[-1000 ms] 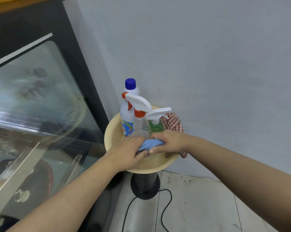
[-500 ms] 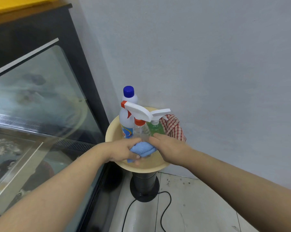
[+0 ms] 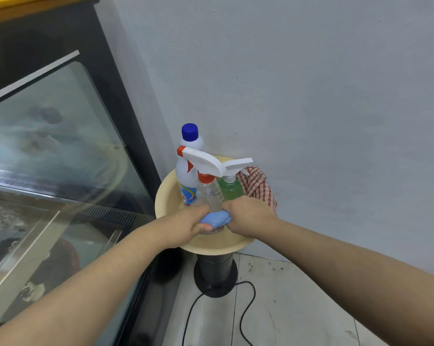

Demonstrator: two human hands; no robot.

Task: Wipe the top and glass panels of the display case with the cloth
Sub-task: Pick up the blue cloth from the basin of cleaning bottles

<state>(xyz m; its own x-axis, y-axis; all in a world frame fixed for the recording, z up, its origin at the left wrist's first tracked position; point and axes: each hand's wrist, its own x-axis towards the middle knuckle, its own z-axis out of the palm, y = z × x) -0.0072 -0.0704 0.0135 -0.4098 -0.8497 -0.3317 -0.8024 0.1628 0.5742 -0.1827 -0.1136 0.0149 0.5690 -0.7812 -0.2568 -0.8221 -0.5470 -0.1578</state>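
Observation:
A folded blue cloth lies on a round cream tray, just in front of the spray bottles. My left hand grips its left end, thumb under it. My right hand grips its right end with curled fingers. The display case stands to the left, with a black frame, a yellow top edge and slanted glass panels.
On the tray stand a white bottle with a blue cap, a clear spray bottle and a green spray bottle. A red checked cloth hangs over its far rim. A black pedestal and cable sit on the tiled floor by the wall.
Both hands have closed in on the blue cloth and gathered it between them. The view has shifted slightly downward.

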